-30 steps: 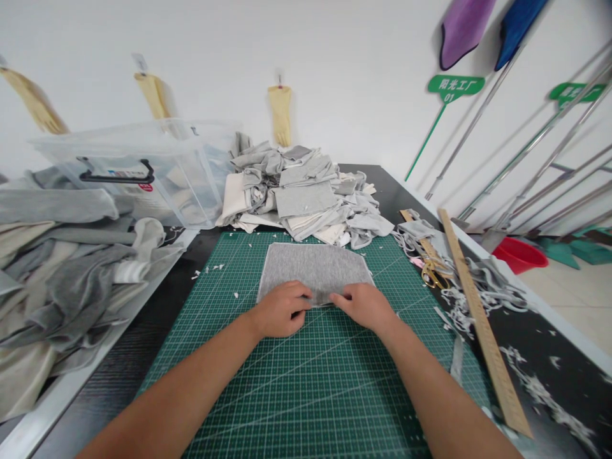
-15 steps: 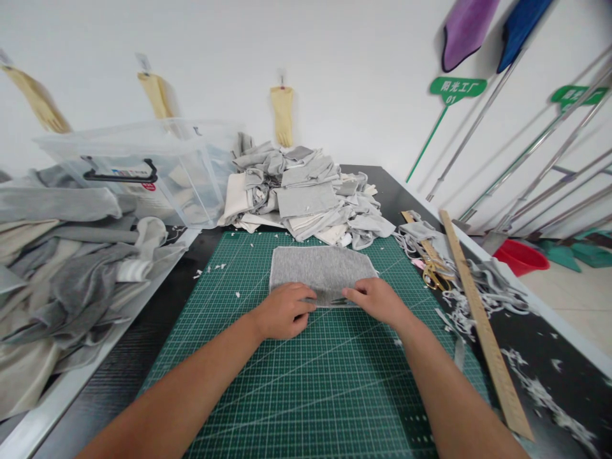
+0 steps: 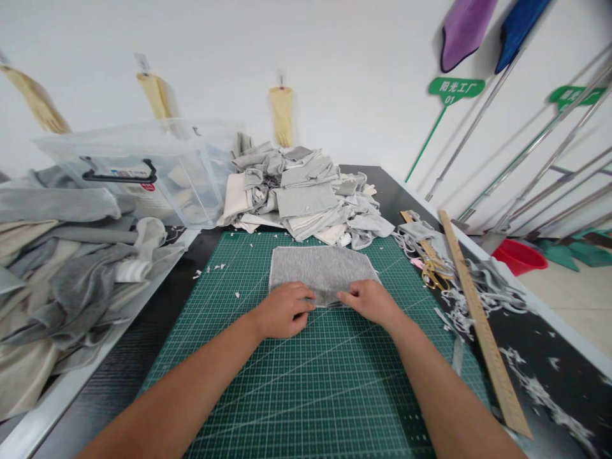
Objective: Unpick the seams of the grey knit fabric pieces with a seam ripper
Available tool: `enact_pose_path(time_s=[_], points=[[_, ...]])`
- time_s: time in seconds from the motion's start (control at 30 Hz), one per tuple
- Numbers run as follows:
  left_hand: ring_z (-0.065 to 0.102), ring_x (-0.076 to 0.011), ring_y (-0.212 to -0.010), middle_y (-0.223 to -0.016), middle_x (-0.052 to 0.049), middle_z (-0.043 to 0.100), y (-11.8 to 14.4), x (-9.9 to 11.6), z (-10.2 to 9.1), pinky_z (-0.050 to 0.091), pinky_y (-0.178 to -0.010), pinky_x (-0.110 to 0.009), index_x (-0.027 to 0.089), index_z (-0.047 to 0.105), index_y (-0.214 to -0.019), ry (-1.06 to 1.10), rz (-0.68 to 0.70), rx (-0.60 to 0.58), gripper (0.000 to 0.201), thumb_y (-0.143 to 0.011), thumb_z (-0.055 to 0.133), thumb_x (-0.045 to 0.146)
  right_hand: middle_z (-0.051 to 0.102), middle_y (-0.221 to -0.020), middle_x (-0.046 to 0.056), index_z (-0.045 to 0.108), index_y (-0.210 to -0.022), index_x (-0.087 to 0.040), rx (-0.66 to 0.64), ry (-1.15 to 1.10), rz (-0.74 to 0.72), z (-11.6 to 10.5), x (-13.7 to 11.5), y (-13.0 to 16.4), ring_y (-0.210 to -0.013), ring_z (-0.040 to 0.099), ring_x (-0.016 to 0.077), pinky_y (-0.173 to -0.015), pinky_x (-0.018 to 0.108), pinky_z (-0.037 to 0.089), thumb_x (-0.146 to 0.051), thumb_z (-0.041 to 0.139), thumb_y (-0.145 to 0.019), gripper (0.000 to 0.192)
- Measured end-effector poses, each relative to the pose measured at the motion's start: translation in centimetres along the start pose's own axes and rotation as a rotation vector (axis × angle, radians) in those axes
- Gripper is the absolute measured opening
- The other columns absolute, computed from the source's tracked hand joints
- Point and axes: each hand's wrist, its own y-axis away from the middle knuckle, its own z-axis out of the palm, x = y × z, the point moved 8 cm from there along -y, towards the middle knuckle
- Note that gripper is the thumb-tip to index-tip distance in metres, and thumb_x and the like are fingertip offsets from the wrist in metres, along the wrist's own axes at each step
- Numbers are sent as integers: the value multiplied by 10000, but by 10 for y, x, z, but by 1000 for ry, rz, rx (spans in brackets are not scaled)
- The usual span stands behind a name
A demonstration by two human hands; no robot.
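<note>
A grey knit cloth piece lies flat on the green cutting mat, in its far half. My left hand and my right hand sit side by side at the cloth's near edge, both pinching that edge with fingers curled. The hands are a few centimetres apart. The near edge of the cloth is partly hidden under my fingers.
A heap of grey and cream cloth pieces lies beyond the mat. A clear plastic bin and piled fabric stand left. A wooden ruler, scissors and cloth scraps lie right, near the table edge.
The grey cloth has shifted slightly to the right and both hands moved with it; their grip on its near edge stays the same.
</note>
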Motion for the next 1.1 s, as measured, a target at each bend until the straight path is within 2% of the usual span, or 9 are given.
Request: enact_pose_path(time_s=[0.63, 1.1], points=[[540, -205, -1000, -1100, -51, 606, 0, -1, 1, 429, -908, -376, 201, 676, -957, 5, -21, -21, 264, -761, 510, 137, 556, -503, 10, 586, -532, -177, 8, 66, 19, 0, -1, -1, -465, 406, 94, -469, 255, 182, -587, 475, -809, 506], [551, -205, -993, -1078, -58, 617, 0, 0, -1, 448, -891, -384, 204, 678, -961, 13, -13, 0, 269, -761, 511, 137, 633, -599, 40, 660, -607, -192, -52, 135, 88, -1, -6, 2, -537, 512, 128, -495, 257, 227, -628, 435, -818, 534]])
